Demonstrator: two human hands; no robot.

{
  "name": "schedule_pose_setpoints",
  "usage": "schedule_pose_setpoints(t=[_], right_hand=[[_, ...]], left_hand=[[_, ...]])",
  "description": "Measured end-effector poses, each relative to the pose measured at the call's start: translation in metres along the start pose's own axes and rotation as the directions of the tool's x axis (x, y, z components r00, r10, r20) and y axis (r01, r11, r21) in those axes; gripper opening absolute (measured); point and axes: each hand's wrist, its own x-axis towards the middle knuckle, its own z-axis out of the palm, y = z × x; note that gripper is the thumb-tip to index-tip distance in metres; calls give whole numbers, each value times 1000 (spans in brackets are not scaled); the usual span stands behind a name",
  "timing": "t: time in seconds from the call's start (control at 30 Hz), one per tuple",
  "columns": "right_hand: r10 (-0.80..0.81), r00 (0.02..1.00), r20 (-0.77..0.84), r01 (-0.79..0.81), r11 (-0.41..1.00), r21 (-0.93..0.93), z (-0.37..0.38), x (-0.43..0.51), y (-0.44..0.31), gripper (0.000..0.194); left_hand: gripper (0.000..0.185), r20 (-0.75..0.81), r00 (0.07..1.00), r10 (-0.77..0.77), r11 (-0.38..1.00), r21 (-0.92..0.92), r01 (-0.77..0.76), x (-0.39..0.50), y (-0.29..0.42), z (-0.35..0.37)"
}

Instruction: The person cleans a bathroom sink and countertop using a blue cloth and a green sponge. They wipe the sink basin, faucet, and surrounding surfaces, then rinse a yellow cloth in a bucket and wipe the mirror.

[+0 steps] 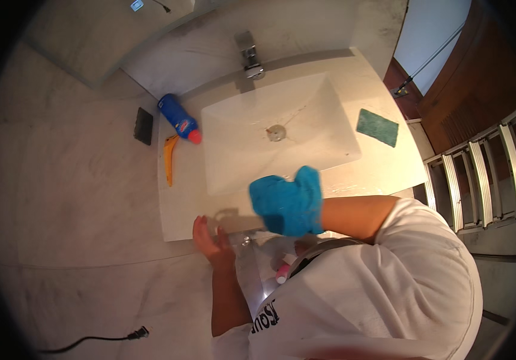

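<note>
A blue cloth mitt (287, 202) covers my right hand (291, 204), which is over the front rim of the white washbasin (240, 153); its fingers are hidden inside. My left hand (210, 243) is bare, fingers apart and holding nothing, at the counter's front left edge. A blue bottle with a red cap (177, 115) lies at the basin's left, touching or close to a yellow plastic tool (169, 159). A green scouring pad (377, 127) rests on the right of the counter. Behind the basin stands a chrome faucet (253, 63).
A dark pad (143, 126) is at the left wall. An aluminum ladder (480, 180) leans at the right, near a long-handled tool (428, 60). At the lower left is a black cable with a plug (138, 333). A pink bottle (282, 272) shows below the counter edge.
</note>
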Motion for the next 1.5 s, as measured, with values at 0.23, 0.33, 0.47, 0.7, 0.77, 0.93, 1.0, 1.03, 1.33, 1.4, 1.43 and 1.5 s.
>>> schedule_pose_setpoints(t=[0.23,0.33,0.47,0.7,0.77,0.93,1.0,1.03,1.33,1.4,1.43,1.5], right_hand=[[91,961,262,70,834,-547,-71,-127,100,13],[101,993,64,-100,995,-22,-91,-149,130,14],[-186,947,262,296,822,-487,-100,-133,138,15],[280,838,469,-138,939,-315,-77,-56,118,10],[257,893,371,-206,964,-170,-71,-28,129,10],[329,912,246,-315,944,-94,-10,91,160,10],[275,947,166,-264,961,-88,32,131,172,9],[188,955,231,-122,955,-272,55,151,177,6],[-125,853,507,391,797,-460,172,141,232,10],[-91,851,518,421,707,-568,166,126,238,13],[3,841,540,408,652,-639,160,120,238,14],[44,941,336,93,920,-381,150,119,229,5]], left_hand=[[41,164,981,106,994,-52,-99,-5,108,74],[39,216,974,67,991,-127,-40,-11,139,91],[38,207,972,112,988,-130,-86,-7,145,91],[42,77,991,111,985,126,-120,25,80,55],[42,76,993,91,978,184,-103,35,47,42],[45,127,991,-34,961,278,-2,45,-17,28],[47,208,963,-169,958,266,110,44,-26,28],[47,191,974,-123,963,262,70,44,-29,28],[46,222,970,-97,963,267,36,50,-25,23],[45,211,974,-77,964,267,18,52,-24,22],[45,211,973,-96,966,256,40,52,-24,22],[44,214,971,-109,968,246,55,51,-23,20]])
